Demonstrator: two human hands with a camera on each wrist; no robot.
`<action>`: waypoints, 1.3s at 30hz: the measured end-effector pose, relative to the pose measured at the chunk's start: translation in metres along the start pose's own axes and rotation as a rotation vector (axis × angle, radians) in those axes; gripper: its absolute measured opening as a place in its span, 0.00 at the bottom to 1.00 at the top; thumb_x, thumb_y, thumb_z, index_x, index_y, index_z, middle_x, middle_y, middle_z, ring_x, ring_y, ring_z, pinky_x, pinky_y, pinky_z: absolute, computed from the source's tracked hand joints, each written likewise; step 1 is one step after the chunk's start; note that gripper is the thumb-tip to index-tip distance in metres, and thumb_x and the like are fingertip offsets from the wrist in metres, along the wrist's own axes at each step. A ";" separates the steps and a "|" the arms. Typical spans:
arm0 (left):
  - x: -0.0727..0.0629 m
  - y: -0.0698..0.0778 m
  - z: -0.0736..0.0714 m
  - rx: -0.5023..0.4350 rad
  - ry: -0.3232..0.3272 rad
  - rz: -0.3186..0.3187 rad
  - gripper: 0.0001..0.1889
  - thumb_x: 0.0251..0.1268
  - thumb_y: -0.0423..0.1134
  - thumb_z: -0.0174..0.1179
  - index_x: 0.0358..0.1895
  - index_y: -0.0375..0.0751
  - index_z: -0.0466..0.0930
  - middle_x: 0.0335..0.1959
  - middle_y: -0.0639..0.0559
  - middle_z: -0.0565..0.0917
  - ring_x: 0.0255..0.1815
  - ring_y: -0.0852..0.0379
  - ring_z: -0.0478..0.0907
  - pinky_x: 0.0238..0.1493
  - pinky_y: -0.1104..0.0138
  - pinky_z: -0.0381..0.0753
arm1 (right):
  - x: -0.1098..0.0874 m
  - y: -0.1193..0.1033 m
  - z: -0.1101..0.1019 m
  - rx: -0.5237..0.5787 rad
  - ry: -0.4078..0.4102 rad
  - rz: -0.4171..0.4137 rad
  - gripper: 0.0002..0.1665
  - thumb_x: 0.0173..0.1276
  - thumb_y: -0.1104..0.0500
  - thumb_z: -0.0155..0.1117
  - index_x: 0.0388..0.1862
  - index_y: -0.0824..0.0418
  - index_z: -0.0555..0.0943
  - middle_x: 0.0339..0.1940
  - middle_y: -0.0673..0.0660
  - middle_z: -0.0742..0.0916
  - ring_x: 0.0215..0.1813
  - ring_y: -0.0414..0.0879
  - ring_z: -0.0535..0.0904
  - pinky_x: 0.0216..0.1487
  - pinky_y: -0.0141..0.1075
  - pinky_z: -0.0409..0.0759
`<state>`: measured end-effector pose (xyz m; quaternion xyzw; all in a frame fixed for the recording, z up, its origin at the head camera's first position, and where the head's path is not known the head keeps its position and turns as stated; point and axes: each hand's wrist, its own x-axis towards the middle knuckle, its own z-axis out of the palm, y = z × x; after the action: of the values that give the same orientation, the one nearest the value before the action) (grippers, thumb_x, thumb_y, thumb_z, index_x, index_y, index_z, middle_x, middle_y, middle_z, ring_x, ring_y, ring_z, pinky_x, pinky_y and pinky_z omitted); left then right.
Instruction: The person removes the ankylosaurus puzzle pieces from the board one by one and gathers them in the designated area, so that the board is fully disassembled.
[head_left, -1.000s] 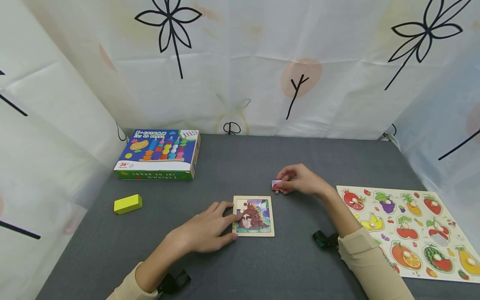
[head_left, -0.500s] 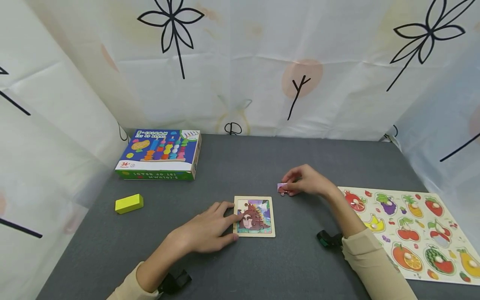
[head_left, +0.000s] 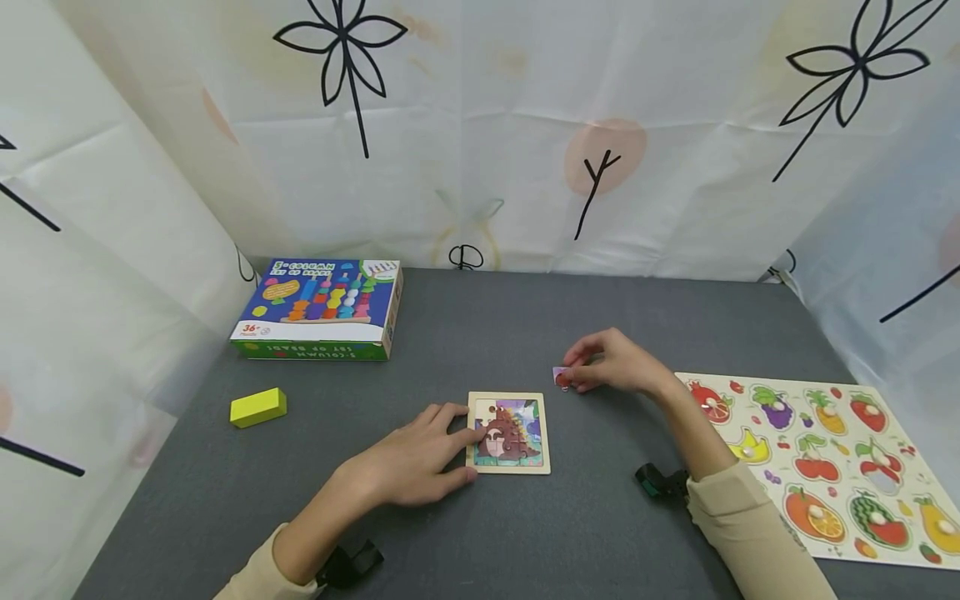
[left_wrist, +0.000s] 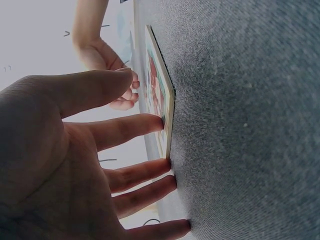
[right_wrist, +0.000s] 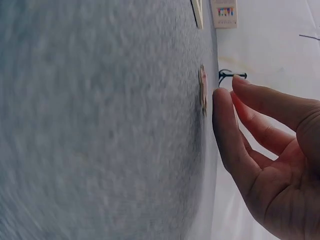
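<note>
A: Step in hand?

B: Judged as collecting a loose piece (head_left: pixel 559 377) for a nearly filled framed puzzle (head_left: pixel 512 470). Noted a pale patch (head_left: pixel 481 407) at the far left corner of the picture (head_left: pixel 519 429) — taken, tentatively, for the unfilled place.

A: Next move?

B: Judged to call for a light pinch on the edges of the loose piece, then a lift, a turn to suit the pale patch and a level press. Judged also to call for steady support of the framed puzzle throughout.

A: State of the left hand (head_left: pixel 408 458)?

B: Logged as spread wide, with fingers extended. Found resting with the index fingertip on the picture and another fingertip against the rim. Read as steadying, not gripping.

A: State of the right hand (head_left: pixel 607 362)?

B: Logged as narrow, with fingers bent and thumb set close to the fingertips. Saw nothing pinched between in the right wrist view.

A: Position of the loose piece relative to that hand?

B: Lay flat on the table (head_left: pixel 450 333), just beside the fingertips — with a slim gap visible from the right wrist. Lay apart from the framed puzzle, beyond its far right corner.
</note>
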<state>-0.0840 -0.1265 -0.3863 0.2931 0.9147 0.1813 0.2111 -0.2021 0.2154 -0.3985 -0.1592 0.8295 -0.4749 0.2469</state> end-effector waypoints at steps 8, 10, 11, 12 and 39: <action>0.000 -0.003 0.000 -0.007 0.008 0.008 0.30 0.83 0.53 0.60 0.81 0.52 0.72 0.83 0.43 0.67 0.81 0.41 0.66 0.66 0.39 0.82 | 0.000 -0.006 0.013 -0.011 -0.031 -0.073 0.12 0.76 0.67 0.70 0.52 0.75 0.85 0.45 0.68 0.91 0.40 0.46 0.91 0.46 0.41 0.93; 0.001 -0.003 0.000 -0.004 0.014 0.006 0.29 0.82 0.53 0.60 0.81 0.52 0.73 0.82 0.43 0.68 0.80 0.42 0.67 0.64 0.39 0.83 | 0.000 -0.008 0.017 0.001 -0.045 -0.085 0.12 0.76 0.67 0.70 0.52 0.75 0.85 0.46 0.68 0.91 0.40 0.46 0.91 0.47 0.41 0.93; 0.001 -0.003 0.000 -0.002 0.015 0.005 0.29 0.82 0.53 0.61 0.80 0.52 0.73 0.82 0.43 0.68 0.80 0.42 0.68 0.63 0.39 0.83 | 0.000 -0.010 0.020 0.004 -0.052 -0.092 0.12 0.76 0.67 0.70 0.53 0.75 0.85 0.46 0.68 0.91 0.40 0.46 0.91 0.47 0.41 0.93; 0.001 -0.003 0.000 0.002 0.017 0.004 0.29 0.82 0.53 0.61 0.80 0.52 0.73 0.82 0.43 0.68 0.79 0.42 0.68 0.63 0.39 0.83 | 0.001 -0.011 0.022 0.010 -0.060 -0.097 0.13 0.75 0.67 0.70 0.53 0.75 0.85 0.46 0.67 0.91 0.40 0.46 0.91 0.47 0.42 0.93; 0.012 0.004 0.011 0.003 -0.038 0.145 0.33 0.85 0.50 0.58 0.85 0.45 0.65 0.88 0.54 0.64 0.85 0.51 0.62 0.82 0.49 0.72 | 0.028 -0.041 0.074 -0.120 -0.238 -0.190 0.08 0.79 0.64 0.68 0.48 0.70 0.89 0.36 0.63 0.93 0.35 0.46 0.92 0.38 0.40 0.92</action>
<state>-0.0849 -0.1138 -0.3973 0.3624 0.8871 0.1892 0.2143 -0.1828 0.1285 -0.4021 -0.3066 0.8024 -0.4237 0.2874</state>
